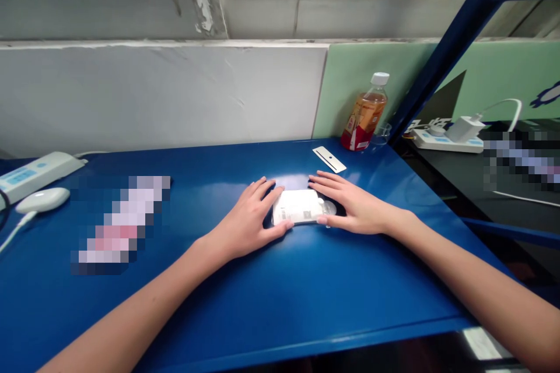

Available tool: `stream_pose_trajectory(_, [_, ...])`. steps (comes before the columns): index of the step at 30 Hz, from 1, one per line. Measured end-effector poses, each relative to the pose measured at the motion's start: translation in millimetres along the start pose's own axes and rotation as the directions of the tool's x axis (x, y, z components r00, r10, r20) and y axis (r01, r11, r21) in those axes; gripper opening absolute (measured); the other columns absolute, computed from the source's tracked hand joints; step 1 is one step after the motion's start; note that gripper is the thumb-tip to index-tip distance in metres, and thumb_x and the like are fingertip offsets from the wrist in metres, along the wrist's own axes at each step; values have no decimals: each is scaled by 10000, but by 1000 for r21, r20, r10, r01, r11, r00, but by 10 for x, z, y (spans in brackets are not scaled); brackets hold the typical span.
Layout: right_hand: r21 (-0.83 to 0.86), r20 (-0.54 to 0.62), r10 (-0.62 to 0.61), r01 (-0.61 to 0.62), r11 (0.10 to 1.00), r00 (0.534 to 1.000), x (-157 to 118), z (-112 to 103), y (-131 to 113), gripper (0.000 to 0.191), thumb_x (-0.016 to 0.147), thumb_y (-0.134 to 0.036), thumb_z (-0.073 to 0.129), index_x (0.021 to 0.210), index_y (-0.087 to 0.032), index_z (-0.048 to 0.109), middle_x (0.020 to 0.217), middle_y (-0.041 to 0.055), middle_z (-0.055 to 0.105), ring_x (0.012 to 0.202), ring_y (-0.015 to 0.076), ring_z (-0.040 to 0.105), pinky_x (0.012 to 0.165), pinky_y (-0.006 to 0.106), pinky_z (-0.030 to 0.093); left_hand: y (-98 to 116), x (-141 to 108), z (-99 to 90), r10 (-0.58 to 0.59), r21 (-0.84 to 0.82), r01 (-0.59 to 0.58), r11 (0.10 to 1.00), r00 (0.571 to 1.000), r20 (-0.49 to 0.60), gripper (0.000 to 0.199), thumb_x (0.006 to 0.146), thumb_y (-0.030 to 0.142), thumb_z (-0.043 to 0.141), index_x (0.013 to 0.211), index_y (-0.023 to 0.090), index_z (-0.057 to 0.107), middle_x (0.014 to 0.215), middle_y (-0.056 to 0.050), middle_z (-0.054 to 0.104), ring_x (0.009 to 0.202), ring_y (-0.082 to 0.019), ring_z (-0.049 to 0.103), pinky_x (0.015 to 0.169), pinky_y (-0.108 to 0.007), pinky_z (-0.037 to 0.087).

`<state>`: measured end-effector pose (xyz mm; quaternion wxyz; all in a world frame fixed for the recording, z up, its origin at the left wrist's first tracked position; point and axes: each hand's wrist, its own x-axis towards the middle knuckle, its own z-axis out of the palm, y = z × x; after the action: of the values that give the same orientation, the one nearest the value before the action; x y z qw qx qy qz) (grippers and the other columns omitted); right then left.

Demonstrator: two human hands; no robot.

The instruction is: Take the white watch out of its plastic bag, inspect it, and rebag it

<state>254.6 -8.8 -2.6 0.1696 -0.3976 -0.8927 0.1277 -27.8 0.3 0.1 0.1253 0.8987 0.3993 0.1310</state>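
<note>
A small white packet [297, 207] with printed labels lies flat on the blue desk, a dark edge showing beneath it. Clear, shiny material [330, 208] shows at its right end. My left hand [251, 215] is around the packet's left end, thumb on the near edge and index finger at the far corner. At the right end, my right hand [350, 204] has its thumb by the near corner and its fingers along the far side. Both hands hold the packet between thumb and fingers, which are partly spread.
Behind my right hand lie a white slotted strip [329, 159] and a drink bottle [366, 113] against the green panel. At left are a power strip [41, 172], a white corded device [42, 200] and a blurred-out flat object [125, 224]. A blue post [455, 41] rises at right.
</note>
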Motion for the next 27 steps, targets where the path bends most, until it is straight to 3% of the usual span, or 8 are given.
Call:
stream_pose_trajectory(10, [14,-20,37,-36,999,999,28,20,17,766,802,-602,674,1417,-176,510,1484,184,474,1421,387,350,1116,592,360,10,3,10,-19,8,19,1000,1000,-10,712,880,587,579,1443,171,448,1518,-167,410,1445,-377,280,1154,-554,278])
stream_pose_trajectory(19, [-49,-55,-42,39,998,998,36,-26,10,754,800,-604,666,1383,-149,520,1434,189,523,1433,387,319,1117,583,350,-2,6,4,-16,41,15,999,1000,15,734,895,606,547,1467,165,417,1529,-174,392,1453,-363,266,1151,-551,282])
stream_pose_trajectory(23, [-63,-63,4,-8,998,998,50,-5,-19,706,810,-603,653,1333,-136,563,1420,193,533,1418,390,345,1115,576,360,5,1,6,-17,38,17,999,1000,12,730,895,607,550,1461,162,429,1530,-177,387,1454,-371,257,1151,-550,280])
stream_pose_trajectory(27, [-81,-158,105,-119,990,982,79,62,-97,562,840,-589,621,1192,-150,650,1335,186,599,1392,408,378,1096,595,380,0,6,4,-8,32,8,999,1000,1,710,888,623,562,1447,197,459,1516,-171,408,1444,-373,281,1130,-551,312])
